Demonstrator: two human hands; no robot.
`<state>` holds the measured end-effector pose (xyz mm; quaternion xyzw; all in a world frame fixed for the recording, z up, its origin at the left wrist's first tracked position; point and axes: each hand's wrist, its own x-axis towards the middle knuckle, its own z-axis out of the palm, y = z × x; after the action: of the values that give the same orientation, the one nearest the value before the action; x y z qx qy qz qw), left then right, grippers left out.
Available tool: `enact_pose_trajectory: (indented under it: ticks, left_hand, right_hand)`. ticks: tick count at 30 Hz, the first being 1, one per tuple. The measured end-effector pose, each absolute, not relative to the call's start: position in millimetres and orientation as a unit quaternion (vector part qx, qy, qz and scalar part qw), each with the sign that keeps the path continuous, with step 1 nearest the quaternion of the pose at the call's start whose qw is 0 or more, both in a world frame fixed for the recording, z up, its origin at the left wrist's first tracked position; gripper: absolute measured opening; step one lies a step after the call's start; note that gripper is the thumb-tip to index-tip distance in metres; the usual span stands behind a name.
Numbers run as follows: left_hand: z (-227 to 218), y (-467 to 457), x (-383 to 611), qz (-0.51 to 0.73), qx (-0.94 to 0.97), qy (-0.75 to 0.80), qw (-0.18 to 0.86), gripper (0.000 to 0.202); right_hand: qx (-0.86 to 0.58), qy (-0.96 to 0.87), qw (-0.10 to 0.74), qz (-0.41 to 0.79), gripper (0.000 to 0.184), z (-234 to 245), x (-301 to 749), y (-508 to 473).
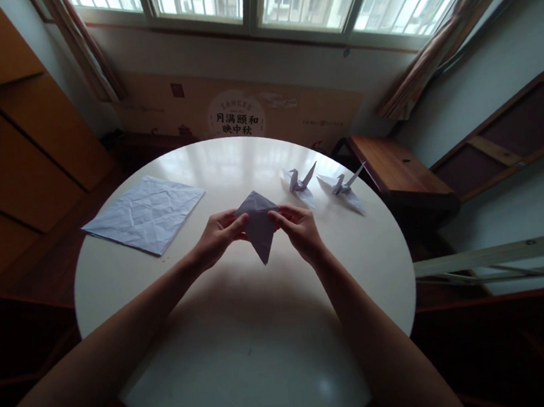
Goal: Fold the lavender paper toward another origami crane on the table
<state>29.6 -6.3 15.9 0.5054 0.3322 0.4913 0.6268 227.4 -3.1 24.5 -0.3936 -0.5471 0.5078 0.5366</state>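
Both hands up over the middle of the round white bench (247,335), pinching a folded paper piece (259,225) btwn them. Left hand (217,235) closed on the piece's left edge w/ thumb and fingertips; right hand (298,228) closed on its right edge the same way. The piece is pale lilac, kite-shaped, blunt peak at top, sharp tip pointing down toward the person, held just above the bench top, not lying on it.

Left of the hands, well apart: a creased paper sheet (145,213) lying flat, one corner near the bench's left rim. Right of the piece, farther back: two finished paper cranes, near crane (299,182) and far crane (344,188), side by side, standing on the bench, wings spread, close but not touching. Window w/ curtains behind; wooden furniture beside the bench on the right.
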Motion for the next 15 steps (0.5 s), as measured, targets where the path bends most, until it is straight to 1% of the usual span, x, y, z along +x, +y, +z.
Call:
enact_pose_trajectory:
  ticks: [3,5,9,10,15]
  left_hand:
    - [15,-7,31,0.474,0.479,0.34,0.656,0.059]
    - [15,-7,31,0.473,0.46,0.348,0.666,0.065]
    - [17,-7,29,0.467,0.428,0.35,0.69,0.091]
    - [17,-7,29,0.465,0.424,0.343,0.697,0.095]
    - [13,-7,25,0.439,0.437,0.312,0.721,0.083]
  right_hand:
    - [-0.413,-0.53,0.521,0.527,0.054,18,229,1]
    - [-0.424,-0.533,0.508,0.528,0.057,14,231,3]
    - [-0.432,-0.541,0.506,0.515,0.06,11,234,5]
    - [-0.433,-0.54,0.509,0.511,0.059,11,234,5]
    - [-0.443,-0.537,0.516,0.499,0.041,10,235,5]
